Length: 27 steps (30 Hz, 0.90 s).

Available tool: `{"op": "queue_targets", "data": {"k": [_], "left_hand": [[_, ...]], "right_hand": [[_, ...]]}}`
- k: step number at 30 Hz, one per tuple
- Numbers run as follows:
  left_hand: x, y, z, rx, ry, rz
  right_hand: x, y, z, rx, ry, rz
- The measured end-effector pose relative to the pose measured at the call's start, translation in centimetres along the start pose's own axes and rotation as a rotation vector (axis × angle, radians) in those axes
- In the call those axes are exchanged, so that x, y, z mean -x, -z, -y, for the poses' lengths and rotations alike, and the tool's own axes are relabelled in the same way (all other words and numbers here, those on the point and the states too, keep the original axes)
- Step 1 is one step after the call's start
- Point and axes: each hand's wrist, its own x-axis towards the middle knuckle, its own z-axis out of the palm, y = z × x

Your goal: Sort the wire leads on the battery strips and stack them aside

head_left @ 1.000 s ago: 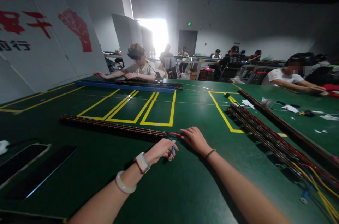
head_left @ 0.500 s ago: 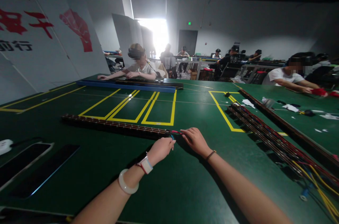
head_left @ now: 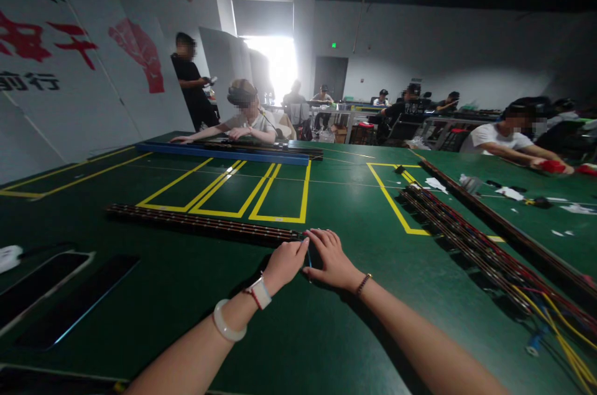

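A long dark strip bundle (head_left: 200, 221) with brownish rods lies across the green table. At its right end, my left hand (head_left: 285, 264) is closed in a pinch, with a thin blue wire (head_left: 309, 254) coming out at the thumb tip. Facing it, my right hand (head_left: 333, 261) has its thumb spread from the fingers. Those fingertips rest by the strip's end, and the thumb lies close to the wire's lower end. What lies beneath the right fingertips is hidden.
Bundled strips (head_left: 457, 233) with red and yellow wires (head_left: 566, 333) lie on the right. Yellow tape (head_left: 278, 219) outlines areas ahead, before a blue channel (head_left: 224, 151). Two dark slabs (head_left: 88, 295) are at left. Co-workers sit across the table; a person stands behind.
My right hand has moved left against the strip's end, its thumb now low by the blue wire. The red wire at its fingers is now mostly covered. A standing person has appeared behind.
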Motion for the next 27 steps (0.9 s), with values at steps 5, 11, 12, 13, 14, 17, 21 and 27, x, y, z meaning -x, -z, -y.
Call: {"op": "queue_targets", "data": {"k": [5,11,12,13,14,17,21,27], "left_hand": [[-0.2,-0.6,0.4,0.305,0.05,0.182],[0.0,-0.8,0.6,0.747,0.156,0.459],[0.0,-0.8,0.7,0.767,0.176,0.472],[0.0,-0.8,0.7,0.779,0.192,0.481],[0.0,-0.9,0.8,0.787,0.205,0.487],[-0.1,-1.3,1.1,0.793,0.24,0.483],[-0.4,-1.8,1.5,0.796,0.262,0.454],[-0.4,-2.4,1.8,0.908,0.287,0.362]], "right_hand": [[-0.1,-0.6,-1.2,-0.051,-0.244,0.019],[-0.6,-0.2,-1.4,-0.249,-0.341,-0.032],[-0.6,0.0,-1.3,-0.286,-0.335,-0.047],[-0.7,0.1,-1.1,-0.314,-0.324,-0.063],[-0.6,0.1,-0.9,-0.329,-0.309,-0.078],[-0.5,0.2,-0.4,-0.272,-0.236,-0.096],[-0.3,-0.1,-0.2,-0.063,-0.129,-0.1],[-0.3,0.6,0.4,0.207,0.078,-0.049]]}}
